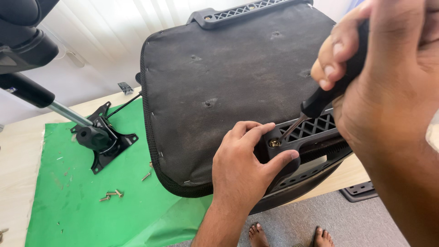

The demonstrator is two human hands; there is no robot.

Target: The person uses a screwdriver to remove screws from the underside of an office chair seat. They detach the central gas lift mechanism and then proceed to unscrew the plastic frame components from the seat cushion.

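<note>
A: Head view: any packages or labels?

B: Only a green sheet (82, 201) on the bench (18, 155), loose screws (112, 194) on it.

A: The grips?

B: Left hand (242, 169) pinches the black armrest bracket (306, 137) on the upturned chair seat (228, 82). Right hand (388, 77) is wrapped around a screwdriver (320, 100), tip on 1 brass screw (274, 143).

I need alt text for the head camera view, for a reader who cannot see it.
The right hand holds a black screwdriver with its tip at a brass screw in a black plastic bracket on an upturned chair seat, while the left hand grips the bracket. Loose screws lie on a green mat.
</note>
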